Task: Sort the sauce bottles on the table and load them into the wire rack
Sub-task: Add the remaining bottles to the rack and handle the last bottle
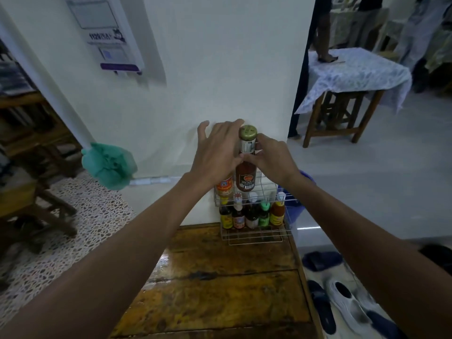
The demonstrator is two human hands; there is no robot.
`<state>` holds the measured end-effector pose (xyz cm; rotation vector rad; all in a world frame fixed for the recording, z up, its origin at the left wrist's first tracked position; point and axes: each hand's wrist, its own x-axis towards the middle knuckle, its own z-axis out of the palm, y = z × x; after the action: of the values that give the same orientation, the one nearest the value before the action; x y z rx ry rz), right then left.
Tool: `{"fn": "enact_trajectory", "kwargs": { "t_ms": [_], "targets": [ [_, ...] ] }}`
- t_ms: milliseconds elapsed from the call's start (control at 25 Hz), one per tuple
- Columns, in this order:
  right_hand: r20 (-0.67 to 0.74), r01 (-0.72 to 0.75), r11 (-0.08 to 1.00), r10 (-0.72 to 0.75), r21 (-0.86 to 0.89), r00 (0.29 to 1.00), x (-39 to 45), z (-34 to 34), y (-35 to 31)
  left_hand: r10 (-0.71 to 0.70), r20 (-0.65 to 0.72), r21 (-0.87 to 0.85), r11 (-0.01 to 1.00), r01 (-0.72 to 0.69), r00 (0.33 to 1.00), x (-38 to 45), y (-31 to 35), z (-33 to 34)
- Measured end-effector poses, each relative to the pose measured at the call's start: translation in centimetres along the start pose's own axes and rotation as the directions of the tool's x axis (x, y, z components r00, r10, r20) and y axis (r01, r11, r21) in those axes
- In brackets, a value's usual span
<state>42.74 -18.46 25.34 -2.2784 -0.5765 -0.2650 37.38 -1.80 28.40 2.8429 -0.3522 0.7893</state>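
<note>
Here, a worn wooden table [220,302] meets a white wall [220,69]. At its far right edge stands the wire rack [256,241], with a tall gold-capped bottle [246,178] in the top tier. The right hand [274,160] pinches the bottle's neck. The left hand [215,152] rests alongside it, fingers spread. Slippers [342,307] lie on the floor to the right.

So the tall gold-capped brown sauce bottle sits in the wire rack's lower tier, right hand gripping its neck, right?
Not the lower tier: the head view shows the tall gold-capped brown sauce bottle in the upper tier of the metal wire rack. The right hand does grip its neck.
</note>
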Motion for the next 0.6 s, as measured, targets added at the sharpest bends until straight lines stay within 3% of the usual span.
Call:
{"fn": "enact_trajectory", "kwargs": {
  "t_ms": [160, 360, 600],
  "targets": [
    [0.021, 0.019, 1.0, -0.02, 0.012, 1.0, 0.5, 2.0, 0.9, 0.15, -0.082, 0.067, 0.987, -0.145, 0.985, 0.0, -0.8, 0.0],
    [-0.006, -0.018, 1.0, 0.018, 0.009, 1.0, 0.8, 3.5, 1.8, 0.124, 0.019, 0.0, 0.992, -0.124, 0.992, 0.1, -1.5, 1.0],
    [-0.088, -0.022, 0.999, 0.026, 0.045, 0.996, -0.3, 4.6, 1.9, 0.118, -0.024, 0.014, 0.993, -0.118, 0.993, 0.0, -1.6, 1.9]
  ]
}}
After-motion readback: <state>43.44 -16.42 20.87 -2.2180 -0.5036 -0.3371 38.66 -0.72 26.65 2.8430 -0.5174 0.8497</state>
